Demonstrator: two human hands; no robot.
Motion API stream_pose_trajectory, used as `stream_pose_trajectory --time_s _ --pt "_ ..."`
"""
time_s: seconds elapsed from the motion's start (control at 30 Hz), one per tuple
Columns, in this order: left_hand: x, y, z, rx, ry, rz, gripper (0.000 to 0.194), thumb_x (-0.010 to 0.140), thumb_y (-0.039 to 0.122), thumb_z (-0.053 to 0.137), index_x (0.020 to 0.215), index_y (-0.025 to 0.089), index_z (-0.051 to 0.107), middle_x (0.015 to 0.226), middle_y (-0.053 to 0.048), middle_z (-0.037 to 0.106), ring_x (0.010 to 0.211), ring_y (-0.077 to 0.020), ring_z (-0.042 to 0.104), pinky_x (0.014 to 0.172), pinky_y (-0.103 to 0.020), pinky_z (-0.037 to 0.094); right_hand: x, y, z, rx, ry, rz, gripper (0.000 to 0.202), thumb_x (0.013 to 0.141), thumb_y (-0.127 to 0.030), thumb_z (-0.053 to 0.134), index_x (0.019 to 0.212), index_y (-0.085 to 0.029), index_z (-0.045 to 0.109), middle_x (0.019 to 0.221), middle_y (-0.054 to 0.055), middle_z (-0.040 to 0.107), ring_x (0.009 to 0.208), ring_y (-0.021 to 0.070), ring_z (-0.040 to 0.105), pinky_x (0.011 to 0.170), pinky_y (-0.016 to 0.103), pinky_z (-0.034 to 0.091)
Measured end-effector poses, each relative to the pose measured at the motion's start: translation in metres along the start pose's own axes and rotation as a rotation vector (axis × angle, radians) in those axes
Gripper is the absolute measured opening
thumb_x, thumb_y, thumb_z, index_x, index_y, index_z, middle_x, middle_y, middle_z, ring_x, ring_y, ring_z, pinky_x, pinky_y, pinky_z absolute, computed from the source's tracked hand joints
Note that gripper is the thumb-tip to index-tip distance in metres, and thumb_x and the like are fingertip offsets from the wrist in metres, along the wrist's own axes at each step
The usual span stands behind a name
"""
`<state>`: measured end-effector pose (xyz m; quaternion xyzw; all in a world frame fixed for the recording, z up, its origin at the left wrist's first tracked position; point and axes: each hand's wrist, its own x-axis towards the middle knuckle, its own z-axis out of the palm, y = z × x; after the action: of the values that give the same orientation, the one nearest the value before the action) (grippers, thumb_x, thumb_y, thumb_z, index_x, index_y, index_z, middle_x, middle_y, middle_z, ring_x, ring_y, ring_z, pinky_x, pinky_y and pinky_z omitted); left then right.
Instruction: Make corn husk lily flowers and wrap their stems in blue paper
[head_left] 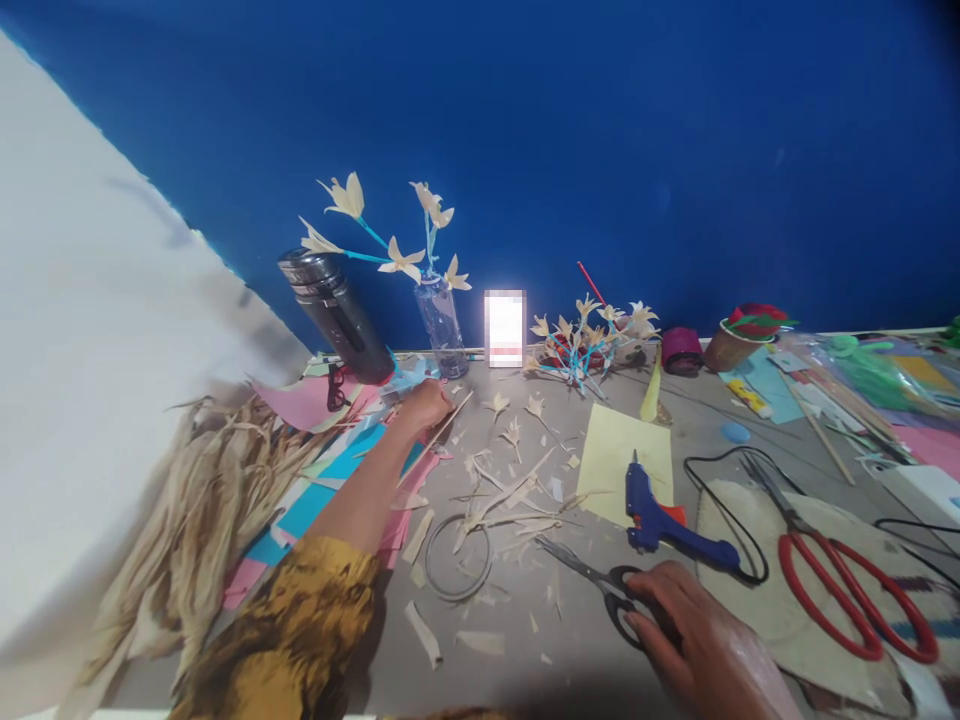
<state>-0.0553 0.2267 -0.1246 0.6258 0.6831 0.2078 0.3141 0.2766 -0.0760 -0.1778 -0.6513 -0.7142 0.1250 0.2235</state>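
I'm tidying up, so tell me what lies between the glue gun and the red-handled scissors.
In the head view, a loop of black cord and part of a pale mat lie between the glue gun and the red-handled scissors.

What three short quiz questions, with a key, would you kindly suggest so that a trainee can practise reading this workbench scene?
1. Short answer: Which tool do the fingers of the right hand touch?
2. True or false: The blue glue gun lies partly over the yellow sheet.
3. Fill in the blank: The pale flowers in the clear container have ____ stems.

Key: 1. The black-handled scissors. 2. True. 3. Blue.
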Motion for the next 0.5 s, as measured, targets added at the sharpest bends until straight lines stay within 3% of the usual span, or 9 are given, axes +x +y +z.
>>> stream_pose_trajectory --time_s 0.23,0.4,0.5 --pt "0.0 0.01 0.002 0.099 0.04 -0.043 0.016 0.062 0.02 0.074 0.055 0.02 0.059 0.053 -0.008 0.061 0.072 -0.0295 0.066 0.064 -0.033 0.042 0.001 -0.005 -0.004 -0.005 0.031 -0.023 0.021 0.094 -0.039 0.05 0.1 -0.027 0.067 0.097 0.006 0.071 0.079 0.0201 0.073 0.061 0.026 0.056" --pt "-0.02 0.018 -0.015 -0.089 -0.01 0.022 0.018 0.069 0.026 0.072 0.06 0.02 0.058 0.054 -0.004 0.056 0.058 -0.0193 0.056 0.053 -0.028 0.036 0.002 -0.004 -0.005 -0.036 0.035 -0.031 0.02 0.094 -0.037 0.051 0.1 -0.027 0.068 0.097 0.005 0.071 0.08 0.0196 0.074 0.062 0.026 0.057" --pt "-0.043 0.025 -0.03 -0.281 -0.102 0.058 0.017 0.076 0.033 0.07 0.08 0.017 0.065 0.067 -0.003 0.059 0.051 -0.0114 0.047 0.048 -0.023 0.033 0.003 -0.001 -0.006 -0.02 0.0 -0.056 0.019 0.093 -0.039 0.055 0.1 -0.028 0.069 0.095 0.004 0.072 0.078 0.0192 0.074 0.06 0.025 0.057"
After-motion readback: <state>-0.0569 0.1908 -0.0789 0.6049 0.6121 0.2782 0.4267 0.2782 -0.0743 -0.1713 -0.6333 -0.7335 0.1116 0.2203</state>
